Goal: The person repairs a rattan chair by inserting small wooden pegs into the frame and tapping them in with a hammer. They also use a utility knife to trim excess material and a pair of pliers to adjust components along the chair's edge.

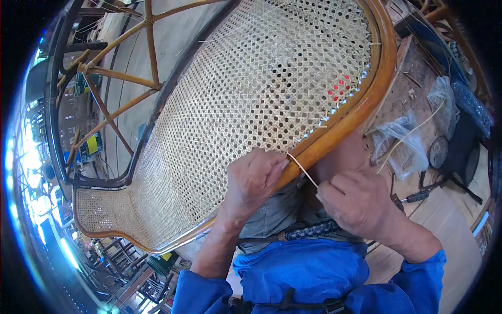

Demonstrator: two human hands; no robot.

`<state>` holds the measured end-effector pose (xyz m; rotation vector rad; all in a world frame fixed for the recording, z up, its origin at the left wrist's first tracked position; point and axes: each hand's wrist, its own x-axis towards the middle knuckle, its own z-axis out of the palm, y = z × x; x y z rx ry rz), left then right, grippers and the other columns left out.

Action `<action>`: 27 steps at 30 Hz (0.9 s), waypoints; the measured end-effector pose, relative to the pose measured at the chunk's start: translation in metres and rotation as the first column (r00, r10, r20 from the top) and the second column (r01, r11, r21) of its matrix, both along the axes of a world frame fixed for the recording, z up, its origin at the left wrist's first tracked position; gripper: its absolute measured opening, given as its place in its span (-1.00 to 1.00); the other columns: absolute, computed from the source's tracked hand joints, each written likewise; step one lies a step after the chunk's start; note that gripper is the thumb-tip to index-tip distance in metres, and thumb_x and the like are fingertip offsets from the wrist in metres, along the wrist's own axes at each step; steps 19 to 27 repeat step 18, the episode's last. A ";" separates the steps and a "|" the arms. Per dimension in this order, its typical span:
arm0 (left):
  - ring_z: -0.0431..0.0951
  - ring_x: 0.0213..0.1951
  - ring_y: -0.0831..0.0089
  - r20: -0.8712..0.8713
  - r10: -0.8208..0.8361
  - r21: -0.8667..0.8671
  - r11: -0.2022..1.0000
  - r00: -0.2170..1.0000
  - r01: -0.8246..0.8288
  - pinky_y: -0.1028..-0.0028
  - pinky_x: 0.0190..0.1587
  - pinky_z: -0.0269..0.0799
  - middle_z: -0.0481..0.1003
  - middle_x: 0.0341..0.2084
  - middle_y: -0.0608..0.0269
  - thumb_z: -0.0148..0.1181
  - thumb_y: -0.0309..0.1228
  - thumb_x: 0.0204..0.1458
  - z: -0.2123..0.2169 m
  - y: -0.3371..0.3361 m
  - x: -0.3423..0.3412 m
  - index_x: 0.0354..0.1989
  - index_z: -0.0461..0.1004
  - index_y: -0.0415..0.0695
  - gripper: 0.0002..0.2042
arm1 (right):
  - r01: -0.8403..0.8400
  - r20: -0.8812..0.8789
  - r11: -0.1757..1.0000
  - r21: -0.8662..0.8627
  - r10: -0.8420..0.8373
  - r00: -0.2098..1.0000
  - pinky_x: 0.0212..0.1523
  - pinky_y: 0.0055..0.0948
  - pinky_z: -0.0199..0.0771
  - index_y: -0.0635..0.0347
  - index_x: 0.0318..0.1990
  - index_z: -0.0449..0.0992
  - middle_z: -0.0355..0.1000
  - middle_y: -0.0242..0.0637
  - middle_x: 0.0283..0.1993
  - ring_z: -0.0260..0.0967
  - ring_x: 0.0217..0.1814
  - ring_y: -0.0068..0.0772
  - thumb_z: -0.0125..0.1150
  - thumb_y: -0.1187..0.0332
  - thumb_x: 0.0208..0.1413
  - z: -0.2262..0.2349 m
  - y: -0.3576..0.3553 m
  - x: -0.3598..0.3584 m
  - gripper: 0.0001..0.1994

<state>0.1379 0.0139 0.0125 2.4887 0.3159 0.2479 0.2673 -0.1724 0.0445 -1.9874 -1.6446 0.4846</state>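
Left hand [253, 178] is curled over the wooden rim [340, 125] of the cane chair seat [235, 94], pinching a thin cane strip [302, 168]. Right hand [358, 201], fisted just off that edge, grips the strip's other end, pulled taut between them.

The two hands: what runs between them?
A thin pale cane strand stretches taut from the left hand on the chair's wooden rim to the right hand, as the head view shows.
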 end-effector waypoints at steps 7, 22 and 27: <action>0.46 -0.59 0.32 -0.026 0.026 -0.034 0.999 0.999 -0.027 0.40 -0.57 0.35 0.44 -0.60 0.23 0.25 -0.53 -0.11 0.001 0.000 -0.001 -0.42 0.48 -0.13 -0.91 | 0.009 -0.059 0.999 -0.034 -0.011 0.998 -0.60 -0.42 0.38 0.15 -0.36 0.39 0.21 -0.37 -0.54 0.33 -0.51 -0.42 0.07 0.35 -0.16 0.003 -0.001 -0.004 -0.84; 0.47 -0.59 0.32 -0.047 -0.034 -0.049 0.998 0.998 0.032 0.39 -0.58 0.38 0.44 -0.58 0.23 0.21 -0.54 -0.11 0.000 0.003 0.004 -0.35 0.45 -0.12 -0.86 | -0.035 -0.100 0.996 -0.079 0.027 0.995 -0.63 -0.45 0.39 0.17 -0.32 0.38 0.22 -0.35 -0.52 0.37 -0.55 -0.43 0.08 0.36 -0.12 0.003 -0.005 0.003 -0.82; 0.47 -0.59 0.32 -0.047 -0.034 -0.049 0.998 0.998 0.032 0.39 -0.58 0.38 0.44 -0.58 0.23 0.21 -0.54 -0.11 0.000 0.003 0.004 -0.35 0.45 -0.12 -0.86 | -0.035 -0.100 0.996 -0.079 0.027 0.995 -0.63 -0.45 0.39 0.17 -0.32 0.38 0.22 -0.35 -0.52 0.37 -0.55 -0.43 0.08 0.36 -0.12 0.003 -0.005 0.003 -0.82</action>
